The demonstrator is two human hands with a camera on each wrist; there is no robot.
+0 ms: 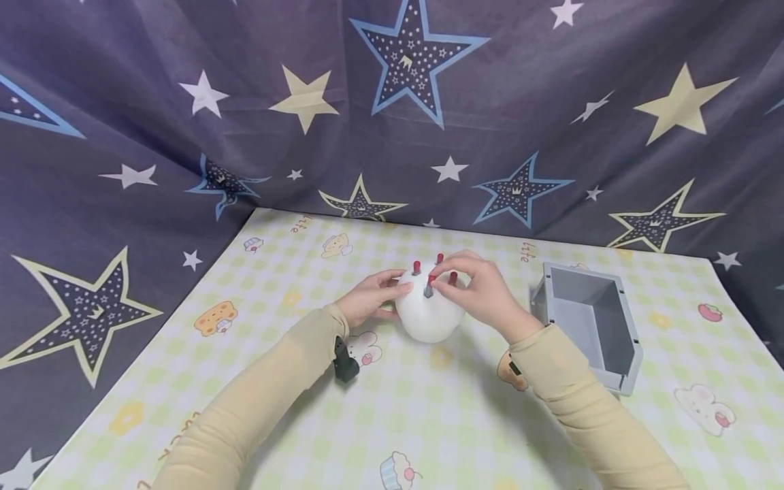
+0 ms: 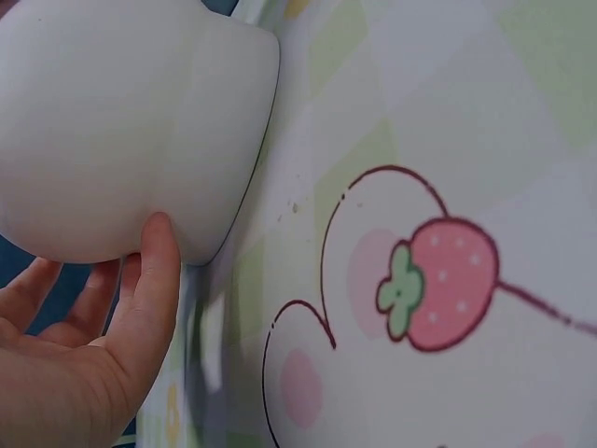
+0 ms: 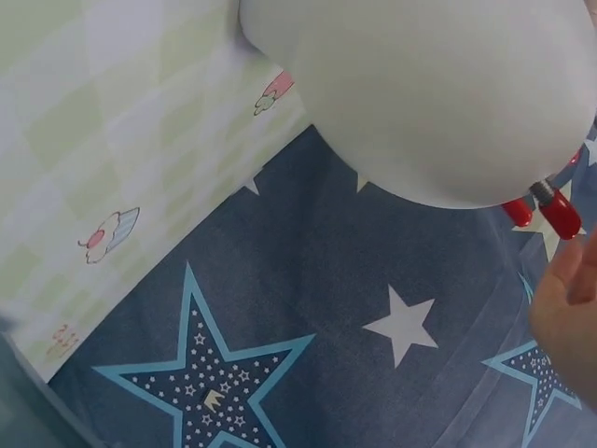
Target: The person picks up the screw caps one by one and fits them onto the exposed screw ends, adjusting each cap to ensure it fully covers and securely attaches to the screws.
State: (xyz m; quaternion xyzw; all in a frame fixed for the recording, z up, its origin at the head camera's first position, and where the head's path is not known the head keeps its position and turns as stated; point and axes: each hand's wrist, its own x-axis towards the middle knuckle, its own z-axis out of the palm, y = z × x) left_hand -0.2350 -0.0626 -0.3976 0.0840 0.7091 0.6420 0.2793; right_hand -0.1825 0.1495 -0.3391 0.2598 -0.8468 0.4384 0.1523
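A rounded white pot-like object (image 1: pixel 429 318) stands on the table. Several red-capped pegs with grey shafts stick up from its top, among them a rear peg (image 1: pixel 439 258) and a left peg (image 1: pixel 416 267). My left hand (image 1: pixel 375 297) rests against its left side, fingers fairly straight; the left wrist view shows fingertips on the smooth white wall (image 2: pixel 103 140). With thumb and index finger, my right hand (image 1: pixel 480 289) pinches the front red-capped peg (image 1: pixel 431 281). In the right wrist view that hand (image 3: pixel 569 317) is partly cut off, beside a red cap (image 3: pixel 562 217) with a ridged shaft.
Right of the white object sits a grey open-topped bin (image 1: pixel 627 320), close to my right forearm. A checked cloth with cartoon prints covers the table (image 1: pixel 465 422). Behind and to the left hangs a dark star-patterned curtain (image 1: pixel 257 41).
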